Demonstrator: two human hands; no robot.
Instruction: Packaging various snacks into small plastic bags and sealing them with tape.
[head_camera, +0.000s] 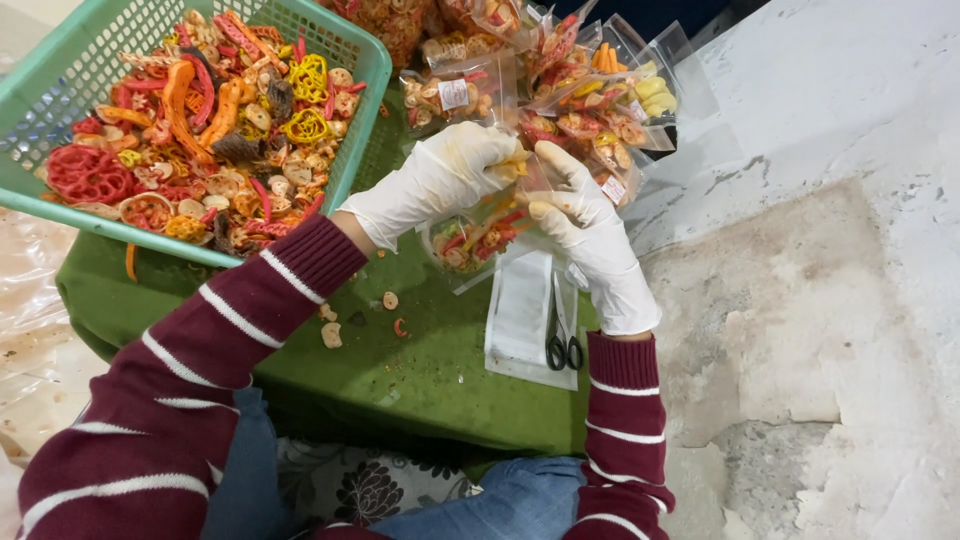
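Both my hands wear white gloves and maroon sleeves with white stripes. My left hand (440, 175) and my right hand (590, 235) together hold a small clear plastic bag (478, 238) partly filled with red, orange and yellow fried snack pieces. The left fingers pinch at the bag's top edge, where a yellow piece shows. The right hand grips the bag's other side. The bag hangs just above a green cloth (420, 370).
A teal basket (365, 75) heaped with mixed colourful snacks stands at the upper left. A pile of filled clear bags (590, 100) lies behind my hands. A stack of empty bags (520, 315) and black-handled scissors (563, 345) lie on the cloth. Loose crumbs (332, 335) are scattered. Rough concrete floor (800, 300) is at right.
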